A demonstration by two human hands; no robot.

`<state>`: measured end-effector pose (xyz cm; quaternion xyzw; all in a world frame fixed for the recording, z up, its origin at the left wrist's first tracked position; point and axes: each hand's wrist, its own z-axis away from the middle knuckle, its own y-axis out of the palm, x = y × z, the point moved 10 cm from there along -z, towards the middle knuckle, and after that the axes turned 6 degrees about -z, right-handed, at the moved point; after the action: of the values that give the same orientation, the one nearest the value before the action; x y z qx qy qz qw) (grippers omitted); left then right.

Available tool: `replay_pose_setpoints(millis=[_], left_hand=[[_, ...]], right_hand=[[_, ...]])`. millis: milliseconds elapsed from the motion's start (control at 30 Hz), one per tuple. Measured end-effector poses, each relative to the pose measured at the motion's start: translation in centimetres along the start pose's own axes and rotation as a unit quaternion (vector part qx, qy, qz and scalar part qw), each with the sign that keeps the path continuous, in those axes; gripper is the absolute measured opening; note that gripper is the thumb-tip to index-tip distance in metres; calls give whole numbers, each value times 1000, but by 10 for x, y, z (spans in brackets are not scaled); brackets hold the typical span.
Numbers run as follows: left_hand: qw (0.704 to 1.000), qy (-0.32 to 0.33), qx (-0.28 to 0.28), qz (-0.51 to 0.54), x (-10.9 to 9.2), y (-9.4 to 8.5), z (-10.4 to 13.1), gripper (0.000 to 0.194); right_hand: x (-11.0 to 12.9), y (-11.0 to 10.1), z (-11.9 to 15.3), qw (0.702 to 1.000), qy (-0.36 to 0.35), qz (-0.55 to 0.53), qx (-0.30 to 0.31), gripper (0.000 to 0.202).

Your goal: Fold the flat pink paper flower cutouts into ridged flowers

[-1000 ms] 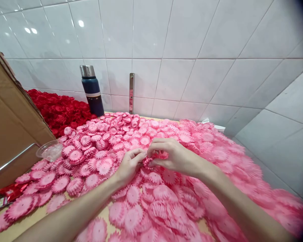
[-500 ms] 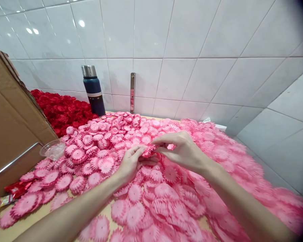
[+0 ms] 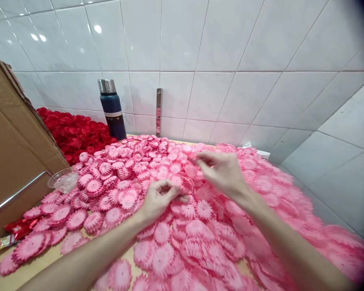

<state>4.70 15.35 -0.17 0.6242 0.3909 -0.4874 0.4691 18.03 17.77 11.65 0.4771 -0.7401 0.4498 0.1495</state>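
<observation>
Many pink pleated fabric discs (image 3: 162,258) lie heaped over the table. My left hand (image 3: 162,197) is low over the middle of the heap, thumb and fingers pressed together; what they pinch, if anything, is too small to tell. Up and to the right, apart from it, my right hand (image 3: 220,171) has its thumb and index finger closed together over the pink discs. Its fingertips are slightly blurred, and anything between them cannot be made out.
A dark blue bottle (image 3: 113,111) stands at the back by the tiled wall, next to a red heap (image 3: 79,133). On the left are a cardboard box (image 3: 18,129), a clear plastic dish (image 3: 63,180) and a red wrapper (image 3: 21,228). A metal strip (image 3: 159,113) is on the wall.
My hands have moved apart, the right one up and to the right. The pink piece that was between them no longer shows there. My left hand's fingers have curled in.
</observation>
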Motion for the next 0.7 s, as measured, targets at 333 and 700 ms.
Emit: replay_pose_setpoints(millis=[333, 700], left_hand=[[999, 0, 32, 17, 2, 5, -4, 14], [996, 8, 12, -86, -3, 4, -1, 28]], right_hand=[[-7, 22, 10, 968, 95, -86, 215, 17], [3, 54, 19, 958, 54, -111, 259, 14]])
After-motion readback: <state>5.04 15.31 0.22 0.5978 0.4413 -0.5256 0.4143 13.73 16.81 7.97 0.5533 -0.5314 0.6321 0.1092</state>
